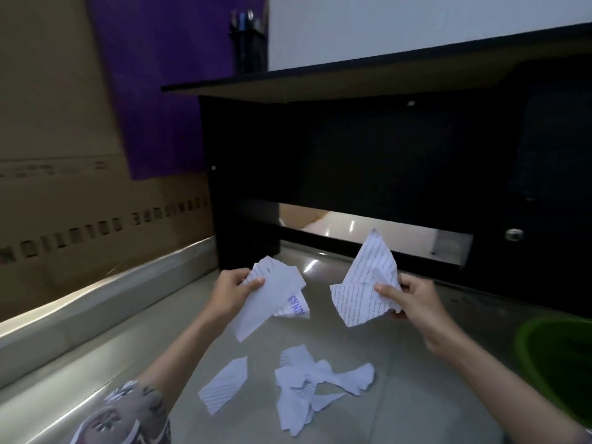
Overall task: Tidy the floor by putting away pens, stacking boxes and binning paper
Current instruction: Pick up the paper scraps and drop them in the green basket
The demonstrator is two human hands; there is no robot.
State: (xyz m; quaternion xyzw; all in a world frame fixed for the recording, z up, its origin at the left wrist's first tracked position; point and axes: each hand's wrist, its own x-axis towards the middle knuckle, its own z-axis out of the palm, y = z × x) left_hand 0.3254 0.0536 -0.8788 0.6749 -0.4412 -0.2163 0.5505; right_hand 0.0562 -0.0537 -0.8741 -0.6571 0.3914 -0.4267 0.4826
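My left hand (231,291) grips a torn piece of white lined paper (272,296), held above the floor. My right hand (408,299) pinches another crumpled written sheet (365,283) at the same height. Below them, several torn paper scraps (307,389) lie on the pale tiled floor (400,395), with one flat lined piece (224,384) to their left. A green bin (557,363) shows its rim at the right edge. A dark pen holder (248,48) with pens stands on the black desk.
A black desk (384,155) fills the space ahead, with a low gap beneath it. A large brown cardboard box (64,187) leans along the left wall behind a pale skirting ledge (96,302). A purple sheet (166,91) hangs behind.
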